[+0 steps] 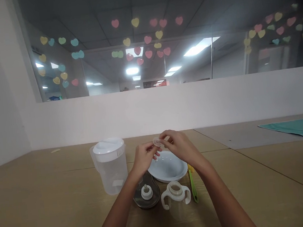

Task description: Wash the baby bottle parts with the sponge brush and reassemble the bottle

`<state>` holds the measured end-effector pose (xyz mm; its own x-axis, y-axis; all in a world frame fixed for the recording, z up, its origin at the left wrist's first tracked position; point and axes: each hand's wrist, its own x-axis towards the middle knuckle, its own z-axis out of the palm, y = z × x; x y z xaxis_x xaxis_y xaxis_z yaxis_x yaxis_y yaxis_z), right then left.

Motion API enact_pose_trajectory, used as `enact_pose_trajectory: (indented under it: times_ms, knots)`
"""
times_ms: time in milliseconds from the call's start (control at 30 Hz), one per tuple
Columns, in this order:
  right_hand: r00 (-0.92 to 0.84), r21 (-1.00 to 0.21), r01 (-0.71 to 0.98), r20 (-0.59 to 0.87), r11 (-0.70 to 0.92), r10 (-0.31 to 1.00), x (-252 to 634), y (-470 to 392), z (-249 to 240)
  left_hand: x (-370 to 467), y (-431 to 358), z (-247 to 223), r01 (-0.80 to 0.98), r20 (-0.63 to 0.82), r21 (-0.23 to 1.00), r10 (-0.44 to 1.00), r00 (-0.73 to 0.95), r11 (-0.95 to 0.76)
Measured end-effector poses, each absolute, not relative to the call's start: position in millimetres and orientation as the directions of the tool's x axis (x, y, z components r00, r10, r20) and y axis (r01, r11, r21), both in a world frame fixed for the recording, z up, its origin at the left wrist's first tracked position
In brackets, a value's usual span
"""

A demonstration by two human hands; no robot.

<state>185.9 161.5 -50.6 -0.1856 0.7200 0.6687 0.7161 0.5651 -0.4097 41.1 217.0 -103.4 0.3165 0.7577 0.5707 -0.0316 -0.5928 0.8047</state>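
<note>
My left hand (146, 156) and my right hand (176, 142) meet above a white bowl (169, 166). Between their fingertips is a small, clear round disc (157, 141), pinched from both sides; its exact kind is too small to make out. Below the bowl stands an uncapped baby bottle (175, 195) with two white handles. To its left, a white bottle nipple with its collar ring (146, 192) sits on a dark tray (147, 204). A green-handled brush (193, 188) lies at the bowl's right side, its yellow head partly hidden by my right arm.
A lidded translucent pitcher (111, 166) stands left of the bowl. A teal cloth (296, 130) lies at the far right of the table (55, 203). Behind the table rises a white wall (167, 108) with a window decorated with heart stickers.
</note>
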Motion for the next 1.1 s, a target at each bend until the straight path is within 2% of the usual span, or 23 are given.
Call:
enact_pose_trajectory:
  times_ms: [167, 333, 533, 600, 800, 933, 1033, 1100]
  knots:
    - [-0.201, -0.288, 0.820, 0.663, 0.494, 0.721, 187.7, 151.0, -45.3, 41.5, 211.3, -101.0, 0.082, 0.623, 0.738, 0.723, 0.299, -0.669]
    - [-0.162, -0.143, 0.933, 0.652, 0.330, 0.741, 177.5, 140.2, -40.0, 40.8, 202.9, -97.8, 0.235, 0.693, 0.614, 0.657, 0.296, -0.753]
    - [-0.158, -0.112, 0.947, 0.655, 0.302, 0.738, 174.3, 140.2, -43.0, 43.0, 198.2, -97.1, 0.367, 0.751, 0.478, 0.588, 0.299, -0.798]
    - [-0.166, -0.120, 0.932, 0.696, 0.341, 0.699, 176.2, 140.3, -43.4, 43.5, 201.1, -98.8, 0.348, 0.744, 0.491, 0.592, 0.309, -0.799]
    - [-0.036, -0.260, 0.819, 0.866, 0.511, 0.500, 180.7, 133.3, -38.1, 42.9, 210.5, -103.2, 0.246, 0.715, 0.576, 0.626, 0.310, -0.780]
    - [-0.094, -0.331, 0.764, 0.793, 0.554, 0.602, 180.8, 139.9, -40.3, 41.5, 210.8, -102.9, 0.238, 0.700, 0.604, 0.649, 0.299, -0.761]
    - [-0.210, -0.292, 0.771, 0.722, 0.566, 0.659, 181.2, 153.0, -45.6, 41.9, 210.1, -102.5, 0.198, 0.678, 0.653, 0.681, 0.278, -0.731]
    - [-0.222, -0.259, 0.765, 0.753, 0.589, 0.619, 180.4, 160.7, -49.0, 43.4, 208.1, -101.4, 0.156, 0.666, 0.683, 0.696, 0.267, -0.713]
